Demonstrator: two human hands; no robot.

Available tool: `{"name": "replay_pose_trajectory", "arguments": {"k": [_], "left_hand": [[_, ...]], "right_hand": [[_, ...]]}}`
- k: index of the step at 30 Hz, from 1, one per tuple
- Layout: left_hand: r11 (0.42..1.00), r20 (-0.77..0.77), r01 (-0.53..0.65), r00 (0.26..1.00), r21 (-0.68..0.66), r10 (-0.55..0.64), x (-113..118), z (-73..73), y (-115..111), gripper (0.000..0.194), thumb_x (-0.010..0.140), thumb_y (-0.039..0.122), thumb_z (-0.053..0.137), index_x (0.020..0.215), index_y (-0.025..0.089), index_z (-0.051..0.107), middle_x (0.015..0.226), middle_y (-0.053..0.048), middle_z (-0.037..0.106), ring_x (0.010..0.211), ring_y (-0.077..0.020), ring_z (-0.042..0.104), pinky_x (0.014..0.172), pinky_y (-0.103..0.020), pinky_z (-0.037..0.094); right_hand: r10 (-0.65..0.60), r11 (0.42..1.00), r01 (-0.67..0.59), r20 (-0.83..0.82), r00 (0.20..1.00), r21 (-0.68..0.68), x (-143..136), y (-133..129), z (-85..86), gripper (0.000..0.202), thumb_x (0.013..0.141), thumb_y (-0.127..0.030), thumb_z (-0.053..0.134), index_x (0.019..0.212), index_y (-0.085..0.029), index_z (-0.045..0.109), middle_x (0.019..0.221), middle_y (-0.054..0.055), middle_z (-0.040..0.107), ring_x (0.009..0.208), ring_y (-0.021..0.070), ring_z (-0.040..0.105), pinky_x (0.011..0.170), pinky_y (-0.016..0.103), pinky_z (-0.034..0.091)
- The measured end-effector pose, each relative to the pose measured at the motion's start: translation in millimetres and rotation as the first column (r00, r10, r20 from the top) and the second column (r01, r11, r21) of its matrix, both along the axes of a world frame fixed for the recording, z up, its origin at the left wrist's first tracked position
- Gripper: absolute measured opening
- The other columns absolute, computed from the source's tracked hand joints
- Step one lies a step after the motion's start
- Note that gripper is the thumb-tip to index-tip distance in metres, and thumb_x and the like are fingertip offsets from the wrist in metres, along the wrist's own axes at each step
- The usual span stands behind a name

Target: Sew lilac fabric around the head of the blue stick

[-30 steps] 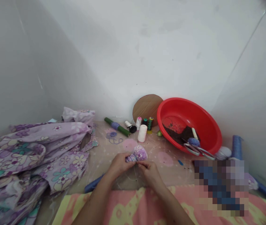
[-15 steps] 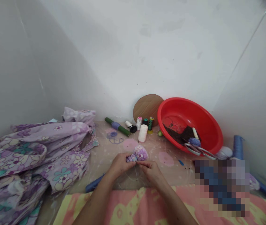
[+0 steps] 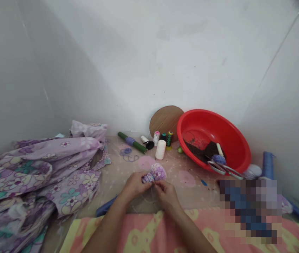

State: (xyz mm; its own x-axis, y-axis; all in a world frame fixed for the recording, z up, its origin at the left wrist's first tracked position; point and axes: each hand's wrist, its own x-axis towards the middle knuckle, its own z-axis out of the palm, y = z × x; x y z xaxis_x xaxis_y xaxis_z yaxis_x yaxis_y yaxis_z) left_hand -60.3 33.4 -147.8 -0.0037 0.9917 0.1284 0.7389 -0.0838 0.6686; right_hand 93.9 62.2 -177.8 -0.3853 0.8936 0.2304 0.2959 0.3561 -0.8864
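Note:
My left hand is closed around the narrow end of a small purple floral cloth bundle, just above the table. The bundle's rounded end points away to the upper right, and bluish thread is wound around its neck. My right hand pinches at the bundle's near side, its thumb and forefinger closed on a thin strand that looks like thread. A pale thread seems to hang below the bundle, too fine to follow. Whether a needle is between the fingers cannot be made out.
Crumpled floral fabric covers the left side. Behind the bundle stand a white thread spool, several smaller spools and a green stick wound with purple yarn. A red basin with scissors is at right. Yellow-pink cloth lies in front.
My right hand has shifted slightly, its fingertips now closer against the bundle's near side. The bundle has turned a little in my left hand; the surroundings have not changed.

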Motion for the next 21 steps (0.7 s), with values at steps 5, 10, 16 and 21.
{"name": "replay_pose_trajectory", "arguments": {"k": [5, 10, 16, 21], "left_hand": [[1.000, -0.011, 0.006, 1.000, -0.017, -0.006, 1, 1.7, 0, 0.028, 0.067, 0.034, 0.052, 0.085, 0.016, 0.063, 0.074, 0.001, 0.062, 0.066, -0.0138, 0.051, 0.058, -0.020, 0.034], [1.000, 0.004, 0.016, 1.000, -0.011, -0.016, 2, 5.2, -2, 0.027, 0.067, 0.034, 0.052, 0.082, 0.015, 0.063, 0.075, 0.000, 0.063, 0.068, -0.0144, 0.052, 0.060, -0.020, 0.035], [0.999, -0.006, 0.019, 1.000, -0.027, -0.019, 4, 7.2, -3, 0.025, 0.067, 0.031, 0.051, 0.083, 0.016, 0.063, 0.076, 0.000, 0.063, 0.068, -0.0138, 0.051, 0.059, -0.020, 0.035], [1.000, -0.046, 0.018, 0.999, -0.019, -0.018, 7, 6.0, -3, 0.025, 0.068, 0.032, 0.050, 0.082, 0.017, 0.063, 0.071, 0.001, 0.062, 0.064, -0.0128, 0.051, 0.055, -0.019, 0.032]], "right_hand": [[-0.052, 0.998, 0.049, 0.052, 0.997, 0.049, -2, -4, 1.0, 0.022, 0.074, -0.024, 0.041, 0.074, -0.015, 0.062, 0.068, 0.005, 0.063, 0.064, 0.0172, 0.056, 0.057, 0.024, 0.041], [-0.095, 0.992, 0.085, 0.099, 0.991, 0.095, -4, -8, 6.6, 0.023, 0.075, -0.024, 0.040, 0.070, -0.015, 0.061, 0.064, 0.005, 0.061, 0.061, 0.0171, 0.055, 0.054, 0.024, 0.039], [-0.164, 0.981, 0.143, 0.162, 0.973, 0.132, -6, -13, 13.4, 0.025, 0.077, -0.024, 0.039, 0.072, -0.015, 0.062, 0.066, 0.006, 0.063, 0.063, 0.0182, 0.057, 0.057, 0.025, 0.039], [-0.221, 0.967, 0.190, 0.192, 0.956, 0.168, -8, -15, 14.5, 0.023, 0.077, -0.024, 0.039, 0.071, -0.017, 0.060, 0.066, 0.006, 0.063, 0.063, 0.0185, 0.058, 0.057, 0.025, 0.039]]}}
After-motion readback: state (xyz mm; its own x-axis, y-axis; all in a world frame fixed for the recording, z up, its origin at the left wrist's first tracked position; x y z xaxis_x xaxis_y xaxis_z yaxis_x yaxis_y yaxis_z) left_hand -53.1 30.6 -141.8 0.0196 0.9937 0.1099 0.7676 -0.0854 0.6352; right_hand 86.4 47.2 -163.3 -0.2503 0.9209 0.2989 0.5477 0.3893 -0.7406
